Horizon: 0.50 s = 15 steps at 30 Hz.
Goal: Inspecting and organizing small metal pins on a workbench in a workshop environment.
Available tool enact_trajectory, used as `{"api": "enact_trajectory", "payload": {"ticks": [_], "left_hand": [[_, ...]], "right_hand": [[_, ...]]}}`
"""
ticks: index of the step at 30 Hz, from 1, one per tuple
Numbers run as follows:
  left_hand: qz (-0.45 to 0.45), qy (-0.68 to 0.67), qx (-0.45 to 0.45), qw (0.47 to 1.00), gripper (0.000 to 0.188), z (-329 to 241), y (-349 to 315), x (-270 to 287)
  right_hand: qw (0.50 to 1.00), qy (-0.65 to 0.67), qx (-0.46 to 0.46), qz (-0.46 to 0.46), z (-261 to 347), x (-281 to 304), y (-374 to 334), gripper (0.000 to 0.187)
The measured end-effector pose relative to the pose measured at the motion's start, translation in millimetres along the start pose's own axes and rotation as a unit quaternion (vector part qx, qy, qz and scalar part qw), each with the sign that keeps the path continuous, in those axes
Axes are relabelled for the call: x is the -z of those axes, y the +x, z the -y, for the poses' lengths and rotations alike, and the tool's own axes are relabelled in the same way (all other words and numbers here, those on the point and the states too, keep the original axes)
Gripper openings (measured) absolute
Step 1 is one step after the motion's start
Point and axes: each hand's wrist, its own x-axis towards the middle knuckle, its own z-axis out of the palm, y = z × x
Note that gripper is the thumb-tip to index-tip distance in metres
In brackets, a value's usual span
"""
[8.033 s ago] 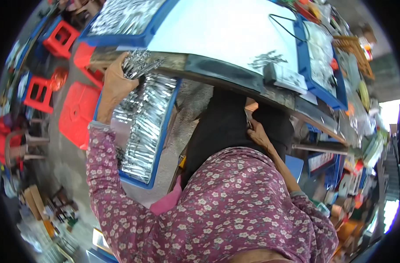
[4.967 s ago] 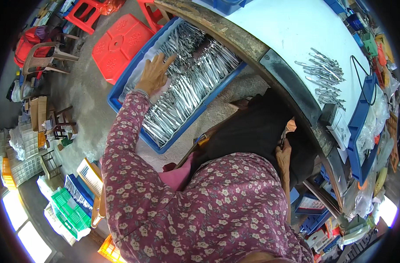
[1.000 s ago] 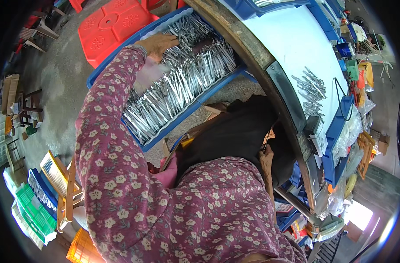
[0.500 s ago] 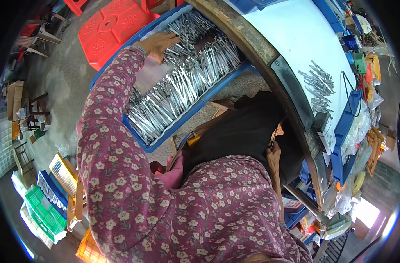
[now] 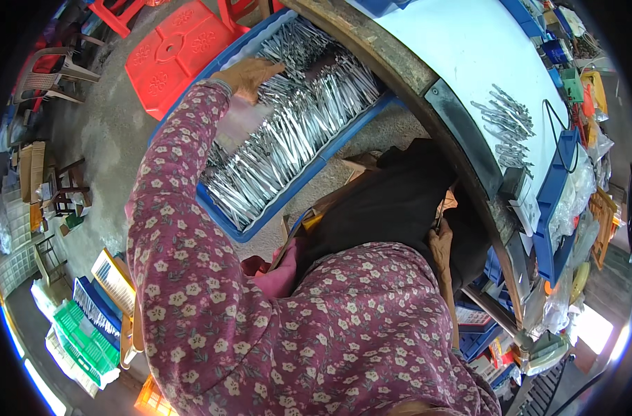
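Observation:
My left hand (image 5: pixel 250 73) reaches out to the far end of a long blue crate (image 5: pixel 316 168) on the floor. The crate is filled with a heap of thin silver metal pieces (image 5: pixel 295 132). The fingers are curled down into the heap and closed on some of the pieces. My arm in its floral sleeve (image 5: pixel 170 208) stretches over the crate. My right hand (image 5: pixel 441 243) lies low against my dark trousers (image 5: pixel 385 208), just under the edge of the work table (image 5: pixel 468 48). Its fingers are hidden, so what it holds cannot be made out.
A small pile of the same metal pieces (image 5: pixel 506 125) lies on the white tabletop. Blue bins (image 5: pixel 555 180) line the table's right side. A red plastic stool (image 5: pixel 177 52) stands beyond the crate. Green and blue crates (image 5: pixel 87 340) sit on the floor at lower left.
Eight seconds ago my left hand held the table edge; it has since gone down into the crate. In the last second it stays at the far end, with only the view shifting.

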Motion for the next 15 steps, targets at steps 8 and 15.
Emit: {"api": "enact_trajectory", "payload": {"ticks": [8,15], "left_hand": [[0.048,-0.01,0.064,0.997,0.084,-0.5,2.3,-4.7],[-0.002,0.035,0.021,0.999,0.048,-5.4,-0.3,-4.2]], "right_hand": [[0.999,0.023,-0.021,0.016,13.3,2.4,-4.0,0.02],[1.0,0.018,0.001,0.007,2.5,0.4,-0.4,0.028]]}}
